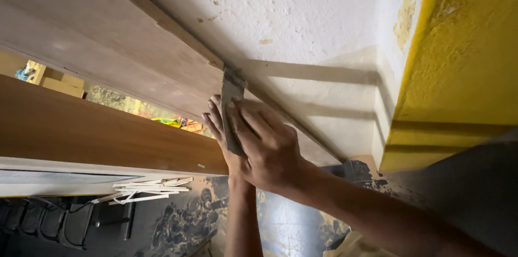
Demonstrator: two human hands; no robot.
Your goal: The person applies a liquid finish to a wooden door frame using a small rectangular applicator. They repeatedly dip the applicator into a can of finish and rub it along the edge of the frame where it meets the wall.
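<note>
Two hands, right hand (pixel 270 152) over left hand (pixel 222 127), fingers closed on a flat, grey, putty-smeared scraper (pixel 232 107) against the wooden board (pixel 124 52).

Through the gap above the long brown wooden board (pixel 97 133), tan cardboard boxes (pixel 62 84) stand at its far left end. Crumpled orange and yellow wrappers (pixel 181 122) lie farther right, just above the board's upper edge.

right hand (pixel 270 152) over left hand (pixel 224 133) | both press putty knife (pixel 232 106) | against wooden frame (pixel 135 57) beside white wall (pixel 302 19)
</note>
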